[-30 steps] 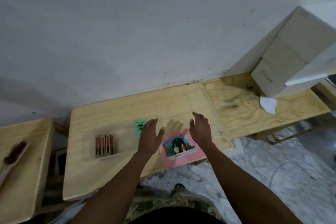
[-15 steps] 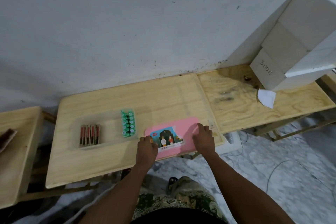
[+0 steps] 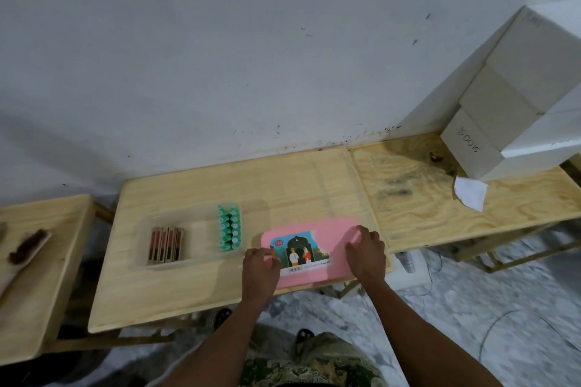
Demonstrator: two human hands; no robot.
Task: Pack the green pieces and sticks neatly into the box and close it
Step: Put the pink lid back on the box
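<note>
A clear plastic box [image 3: 199,239] lies on the pale wooden table [image 3: 283,185]. Several red-brown sticks [image 3: 165,243] sit side by side at its left end. A double row of green pieces [image 3: 229,231] fills its right end. To the right of the box a flat pink lid [image 3: 333,239] with a picture label rests near the table's front edge. My left hand [image 3: 261,264] is curled over the lid's left end, and my right hand [image 3: 366,250] grips its right end. The box has no cover on it.
A darker plywood table [image 3: 424,198] adjoins on the right, carrying stacked white boxes [image 3: 509,110] and a scrap of white paper [image 3: 470,195]. A separate table on the left holds a brush [image 3: 28,247]. Cables lie on the marble floor below.
A second ago both hands were spread flat farther back over the lid. They have drawn back to the lid's two ends and closed on it. My view has shifted.
</note>
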